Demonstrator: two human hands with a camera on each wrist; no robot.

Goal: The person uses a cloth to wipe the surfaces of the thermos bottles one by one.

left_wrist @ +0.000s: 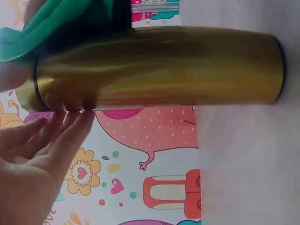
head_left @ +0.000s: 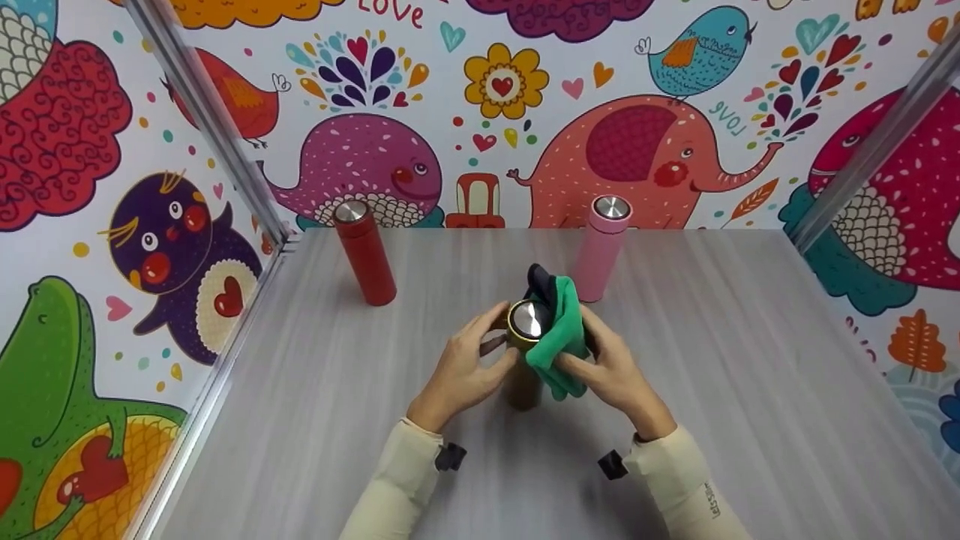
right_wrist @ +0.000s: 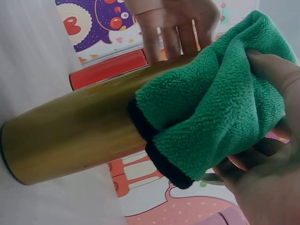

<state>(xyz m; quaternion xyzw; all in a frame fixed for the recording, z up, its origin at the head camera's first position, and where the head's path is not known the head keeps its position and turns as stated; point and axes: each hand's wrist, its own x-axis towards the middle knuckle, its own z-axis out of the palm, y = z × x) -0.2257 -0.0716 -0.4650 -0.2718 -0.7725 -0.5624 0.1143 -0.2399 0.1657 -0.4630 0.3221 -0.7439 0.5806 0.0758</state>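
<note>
A gold vacuum flask (head_left: 524,386) with a shiny steel lid top (head_left: 530,320) stands upright on the table in front of me. My left hand (head_left: 469,365) holds it near the top, thumb on the near side and fingers on the far side. In the left wrist view, those fingertips (left_wrist: 70,123) meet the flask's smooth wall just below the dark seam. My right hand (head_left: 616,367) grips a folded green cloth (right_wrist: 215,101) with black edging and lays it against the flask's upper right side. Part of the lid and neck is hidden under the cloth.
Farther back on the grey table (head_left: 315,420) stand a red flask (head_left: 367,259) at the left and a pink flask (head_left: 600,259) at the right, the latter just behind my right hand. Printed cartoon walls (head_left: 502,135) enclose the back and sides, with metal posts (head_left: 206,112) at the corners.
</note>
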